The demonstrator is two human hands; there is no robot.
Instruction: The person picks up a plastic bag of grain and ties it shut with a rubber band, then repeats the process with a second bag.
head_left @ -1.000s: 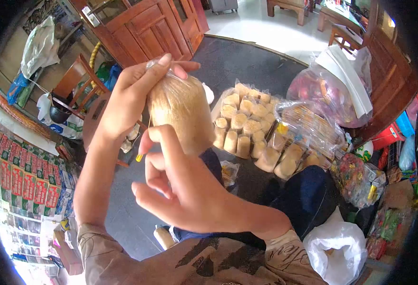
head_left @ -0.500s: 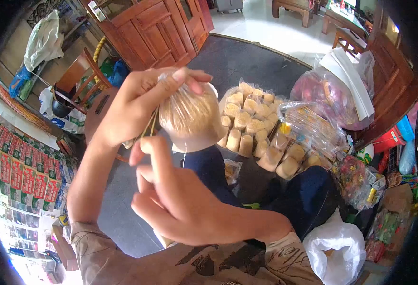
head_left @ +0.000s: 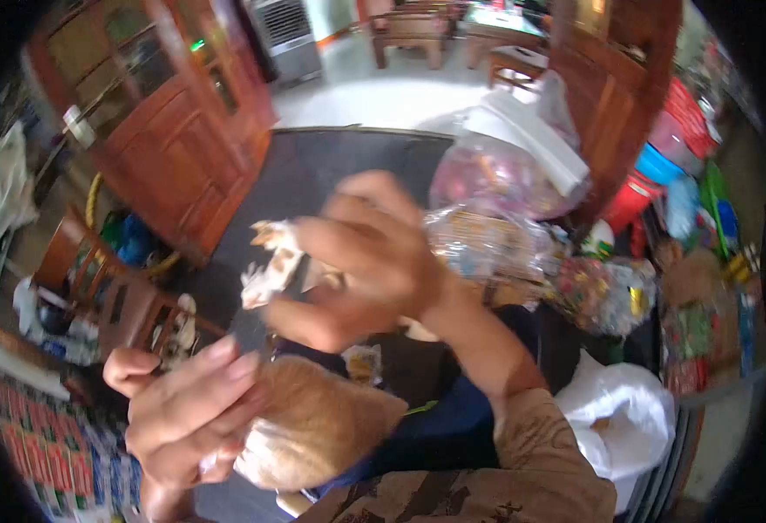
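Note:
My left hand [head_left: 196,414] is at the lower left, fingers bent together against the end of a clear plastic bag of tan, grainy stuff [head_left: 322,414]. The bag lies tilted over my lap, its left end partly hidden by those fingers. Higher up and to the right is my right hand [head_left: 370,270], blurred by motion. Its thumb and fingers are spread in a curve, apart from the bag, and I see nothing held in them. A crumpled whitish piece with brown patches [head_left: 271,261] shows just beyond the fingertips; it appears to lie behind the hand.
Clear plastic packs [head_left: 488,244] lie on the dark floor ahead, before a big bag of purplish things [head_left: 488,179]. At my right are a bag of colourful bits [head_left: 605,292] and an open white sack [head_left: 618,410]. A wooden chair [head_left: 130,305] stands left, near a wooden door [head_left: 174,148].
The tan bag has come down from in front of me to my lap with my left hand. My right hand has risen away from it; the thin yellowish band between my hands no longer shows. My view has turned.

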